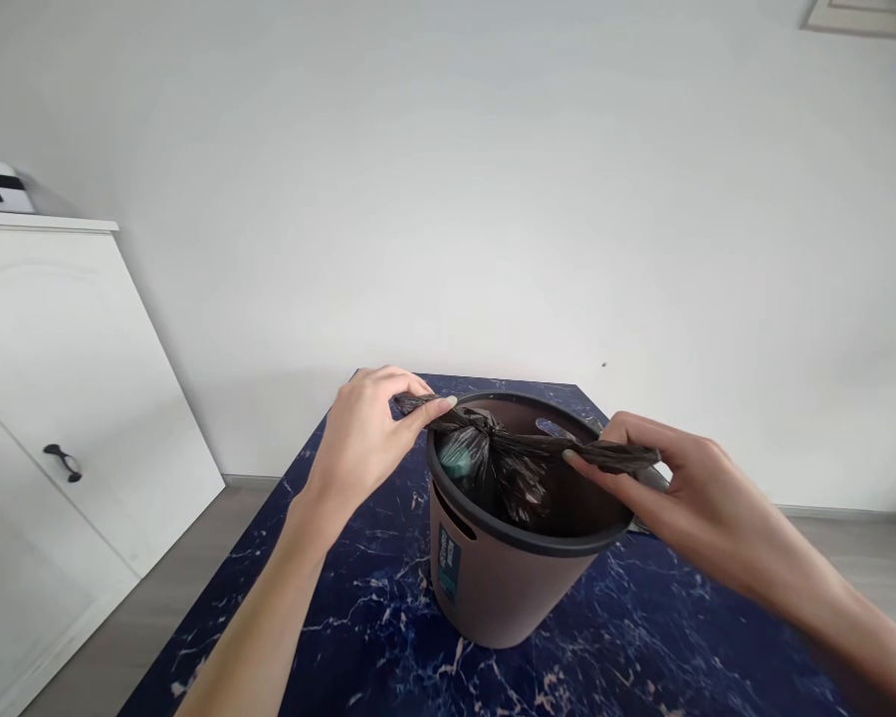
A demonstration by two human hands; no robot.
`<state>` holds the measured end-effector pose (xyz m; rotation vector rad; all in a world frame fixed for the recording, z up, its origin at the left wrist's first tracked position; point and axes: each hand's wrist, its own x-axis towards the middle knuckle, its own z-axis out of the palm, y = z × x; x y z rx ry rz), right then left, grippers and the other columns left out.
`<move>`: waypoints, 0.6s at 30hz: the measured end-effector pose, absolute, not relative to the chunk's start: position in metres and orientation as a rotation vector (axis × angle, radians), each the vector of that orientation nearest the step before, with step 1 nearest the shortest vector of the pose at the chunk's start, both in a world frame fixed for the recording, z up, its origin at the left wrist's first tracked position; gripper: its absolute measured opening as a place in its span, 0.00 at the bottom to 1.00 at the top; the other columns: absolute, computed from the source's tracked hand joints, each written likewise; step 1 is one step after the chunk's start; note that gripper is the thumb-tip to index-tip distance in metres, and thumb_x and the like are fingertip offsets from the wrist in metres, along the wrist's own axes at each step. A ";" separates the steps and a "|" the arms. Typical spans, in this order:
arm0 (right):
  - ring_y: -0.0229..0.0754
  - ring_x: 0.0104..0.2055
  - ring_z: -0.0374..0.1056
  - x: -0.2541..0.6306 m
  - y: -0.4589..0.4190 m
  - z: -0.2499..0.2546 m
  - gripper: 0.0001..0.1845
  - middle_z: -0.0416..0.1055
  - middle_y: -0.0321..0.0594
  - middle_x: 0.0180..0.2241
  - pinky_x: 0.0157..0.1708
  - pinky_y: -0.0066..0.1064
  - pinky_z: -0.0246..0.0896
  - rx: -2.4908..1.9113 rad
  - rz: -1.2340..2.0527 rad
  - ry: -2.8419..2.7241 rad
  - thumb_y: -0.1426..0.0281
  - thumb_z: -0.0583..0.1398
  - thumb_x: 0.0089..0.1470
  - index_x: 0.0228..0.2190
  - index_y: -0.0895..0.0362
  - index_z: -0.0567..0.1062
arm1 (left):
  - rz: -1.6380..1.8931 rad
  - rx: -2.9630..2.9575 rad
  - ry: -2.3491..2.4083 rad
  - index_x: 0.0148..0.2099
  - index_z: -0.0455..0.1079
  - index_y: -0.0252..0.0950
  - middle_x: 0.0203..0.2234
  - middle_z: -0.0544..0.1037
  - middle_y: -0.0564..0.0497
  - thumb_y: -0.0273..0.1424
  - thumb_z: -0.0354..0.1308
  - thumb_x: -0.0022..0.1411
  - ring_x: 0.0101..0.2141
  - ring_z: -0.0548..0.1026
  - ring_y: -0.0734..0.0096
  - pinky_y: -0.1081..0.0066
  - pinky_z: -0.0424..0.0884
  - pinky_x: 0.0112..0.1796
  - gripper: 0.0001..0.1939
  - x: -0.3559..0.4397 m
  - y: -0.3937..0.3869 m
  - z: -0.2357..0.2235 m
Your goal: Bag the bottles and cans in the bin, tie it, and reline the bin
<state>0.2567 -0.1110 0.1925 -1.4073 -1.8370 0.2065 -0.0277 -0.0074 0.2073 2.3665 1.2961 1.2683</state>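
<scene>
A black plastic garbage bag sits inside a brown trash can with a dark rim. Its neck is gathered into a knot near the middle of the opening, and two twisted ends stretch out sideways from there. My left hand pinches the left end above the can's left rim. Over the right rim, my right hand grips the other end between thumb and fingers. Something green shows through the thin plastic on the left; the other contents are hard to make out.
The can stands on a dark blue marble-patterned table. Partly hidden behind my right hand lies something clear or greyish. A white cabinet with a black handle is at left, with a white-and-black device on top. A pale wall rises behind the table.
</scene>
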 end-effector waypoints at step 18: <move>0.42 0.31 0.73 0.220 -0.082 0.218 0.06 0.78 0.35 0.31 0.28 0.32 0.61 -1.368 -0.087 -2.044 0.68 0.63 0.65 0.33 0.52 0.74 | 1.246 2.428 1.082 0.68 0.66 0.49 0.61 0.78 0.46 0.51 0.63 0.70 0.60 0.76 0.52 0.56 0.75 0.56 0.30 -0.013 -0.048 0.213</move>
